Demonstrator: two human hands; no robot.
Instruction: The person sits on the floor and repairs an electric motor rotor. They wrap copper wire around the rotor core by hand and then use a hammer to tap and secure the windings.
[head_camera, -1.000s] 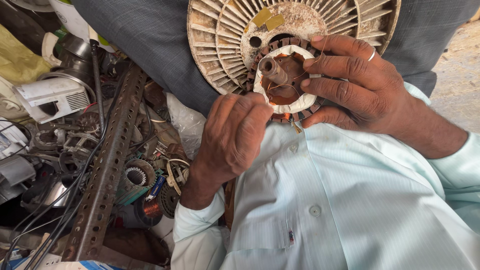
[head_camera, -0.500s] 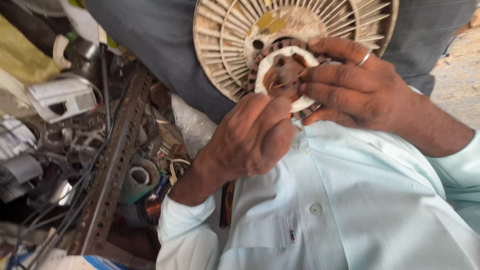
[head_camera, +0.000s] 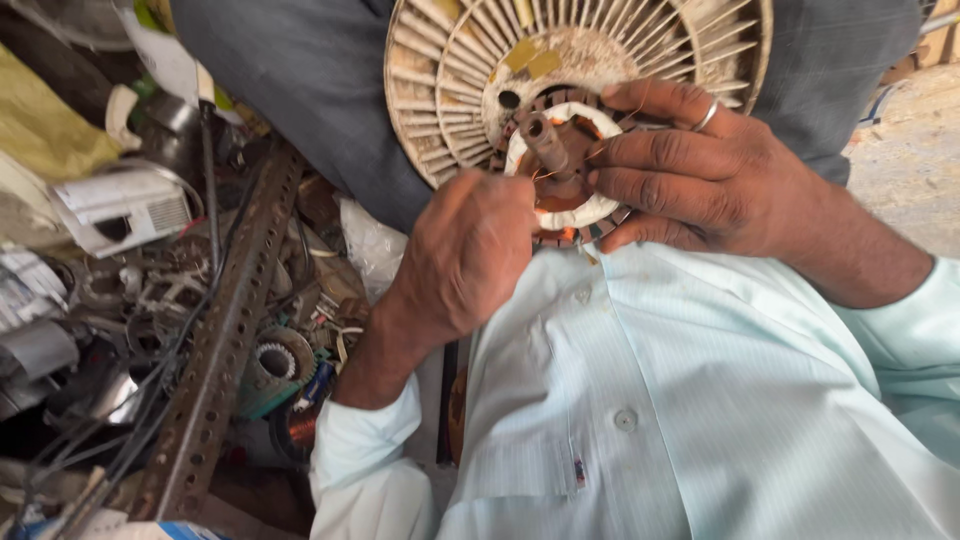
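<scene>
While scrap parts (head_camera: 150, 300) and a slotted angle bar (head_camera: 225, 330) lie at left, the left hand (head_camera: 470, 260) pinches copper wire (head_camera: 545, 175) at the stator (head_camera: 560, 170); the right hand (head_camera: 690, 170) clamps the stator against the motor housing (head_camera: 450, 70) on the lap.

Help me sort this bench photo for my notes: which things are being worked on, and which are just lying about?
In hand:
left hand at the copper winding wire
right hand steadying the round ribbed dusty motor housing
white ring-shaped stator core

Lying about:
rusty perforated steel angle bar
white plastic box
small toothed stator
</scene>
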